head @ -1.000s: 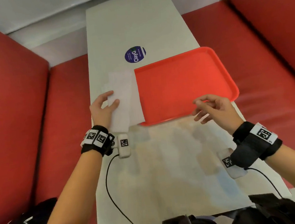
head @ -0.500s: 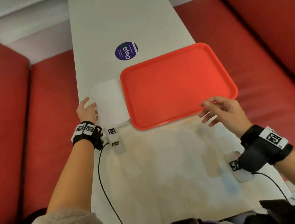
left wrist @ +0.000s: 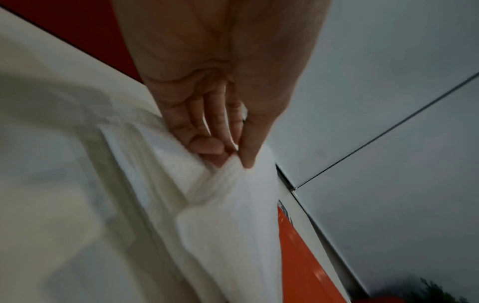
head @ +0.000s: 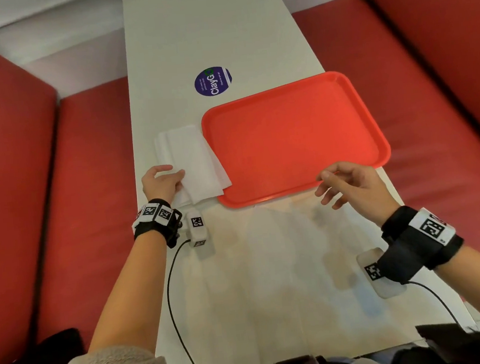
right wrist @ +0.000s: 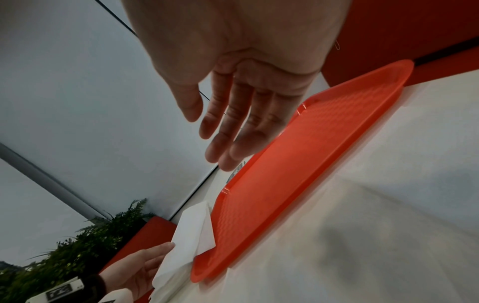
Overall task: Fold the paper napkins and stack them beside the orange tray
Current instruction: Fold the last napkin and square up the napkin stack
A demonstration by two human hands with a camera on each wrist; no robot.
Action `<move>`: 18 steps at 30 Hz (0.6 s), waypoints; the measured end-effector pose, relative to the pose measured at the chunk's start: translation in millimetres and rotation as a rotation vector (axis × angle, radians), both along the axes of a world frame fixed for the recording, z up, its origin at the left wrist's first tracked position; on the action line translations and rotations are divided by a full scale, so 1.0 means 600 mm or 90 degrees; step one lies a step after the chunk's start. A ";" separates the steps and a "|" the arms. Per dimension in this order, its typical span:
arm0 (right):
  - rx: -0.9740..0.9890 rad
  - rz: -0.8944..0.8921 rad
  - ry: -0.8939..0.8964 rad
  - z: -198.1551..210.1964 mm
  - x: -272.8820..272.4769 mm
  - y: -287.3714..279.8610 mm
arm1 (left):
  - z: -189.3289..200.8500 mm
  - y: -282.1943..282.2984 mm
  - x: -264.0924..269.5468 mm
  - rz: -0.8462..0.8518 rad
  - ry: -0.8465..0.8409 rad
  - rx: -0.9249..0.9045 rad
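Note:
A small stack of white paper napkins lies on the white table, against the left side of the orange tray. My left hand pinches the near left edge of the top napkin between thumb and fingers. That napkin is raised a little, and its right corner overlaps the tray's rim. My right hand hovers over the tray's near right edge, fingers relaxed and spread, holding nothing.
The narrow white table runs between two red benches. A round purple sticker sits beyond the tray. The tray's right corner overhangs the table edge. A green plant stands behind the left bench.
My left hand has moved from the stack's left side onto it and taken hold of the top napkin, whose corner now lies over the tray's rim. The right hand stays hovering.

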State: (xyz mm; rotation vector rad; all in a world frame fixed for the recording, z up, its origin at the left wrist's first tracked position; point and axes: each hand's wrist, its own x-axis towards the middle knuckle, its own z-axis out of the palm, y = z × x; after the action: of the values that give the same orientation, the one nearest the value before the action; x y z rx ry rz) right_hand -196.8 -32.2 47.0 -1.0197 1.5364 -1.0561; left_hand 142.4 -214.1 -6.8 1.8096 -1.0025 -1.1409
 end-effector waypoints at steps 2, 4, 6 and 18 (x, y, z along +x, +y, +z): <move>-0.004 -0.002 0.003 0.002 -0.005 0.001 | 0.007 0.000 -0.002 -0.001 0.022 -0.015; -0.004 -0.007 0.009 0.002 -0.012 0.004 | 0.013 -0.001 -0.002 0.004 0.061 -0.026; -0.002 -0.013 0.018 0.001 -0.016 0.008 | 0.015 -0.005 0.000 0.005 0.057 -0.024; 0.054 0.167 0.047 -0.039 0.131 -0.179 | -0.001 -0.004 -0.021 -0.039 -0.060 0.002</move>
State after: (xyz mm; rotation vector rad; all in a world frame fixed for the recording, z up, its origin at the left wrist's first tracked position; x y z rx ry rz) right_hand -118.4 -139.7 23.6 -1.1755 1.4457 -0.7727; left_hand 129.9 -216.3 -7.1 1.8615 -1.1180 -1.1035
